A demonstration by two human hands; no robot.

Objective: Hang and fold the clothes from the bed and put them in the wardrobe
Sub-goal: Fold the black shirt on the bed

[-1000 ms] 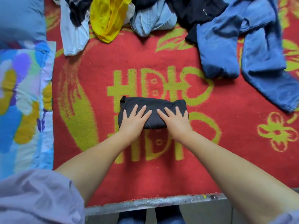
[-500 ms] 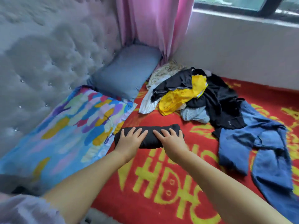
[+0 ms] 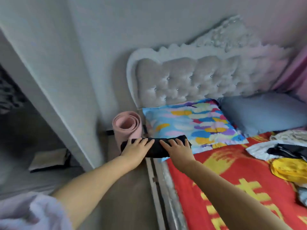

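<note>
A folded black garment [image 3: 156, 147] hangs in the air over the bed's left edge, in front of the colourful pillow. My left hand [image 3: 136, 150] holds its left end and my right hand [image 3: 177, 149] its right end, fingers laid over the top and thumbs hidden beneath. At the right edge, a pile of loose clothes [image 3: 285, 150] with a yellow garment [image 3: 289, 170] lies on the red blanket [image 3: 232, 188]. The wardrobe's white side panel [image 3: 49, 80] rises at the left, with its dark opening [image 3: 20, 130] beside it.
A rolled pink mat [image 3: 127, 125] stands on the floor between the wardrobe and the bed. The colourful pillow [image 3: 191, 123] and a grey-blue pillow [image 3: 262, 112] lean on the tufted headboard [image 3: 199, 77]. The metal bed rail [image 3: 159, 188] runs below my hands.
Both hands lifted the folded black garment off the red blanket and carried it left past the bed's edge. My view swung left from the bed to the wardrobe.
</note>
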